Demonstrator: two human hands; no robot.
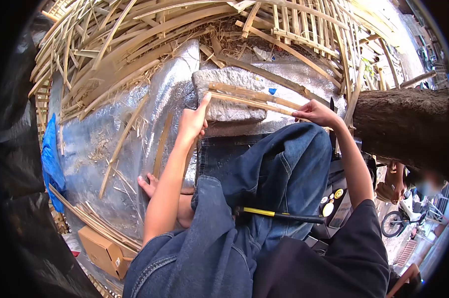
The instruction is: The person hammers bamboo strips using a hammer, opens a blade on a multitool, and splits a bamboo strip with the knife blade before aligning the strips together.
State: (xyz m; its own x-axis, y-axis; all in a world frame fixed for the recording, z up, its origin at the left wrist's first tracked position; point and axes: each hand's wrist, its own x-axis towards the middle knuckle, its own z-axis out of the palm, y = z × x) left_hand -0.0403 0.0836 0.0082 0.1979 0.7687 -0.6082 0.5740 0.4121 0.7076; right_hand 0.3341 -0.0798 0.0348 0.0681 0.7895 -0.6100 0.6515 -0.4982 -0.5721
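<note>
A thin bamboo strip (254, 103) slants across a rough grey stone block (234, 115). My left hand (192, 123) is closed, its thumb and fingertip at the strip's left end. My right hand (318, 114) pinches the same strip near its right end. Just behind it, a wider bamboo strip (249, 93) lies over the block. Close to my right hand stands a narrow dark pointed piece (332, 103); whether it is held I cannot tell. Across my lap rests a tool with a yellow and black handle (259, 212), its far end partly hidden.
Piled bamboo strips (135, 37) line the back. Loose strips (123, 144) lie on a silvery sheet (80, 164). A cardboard box (103, 251) sits lower left, and a thick trunk (405, 126) stands at right. Farther right are another person's arm (398, 184) and a motorbike (408, 213).
</note>
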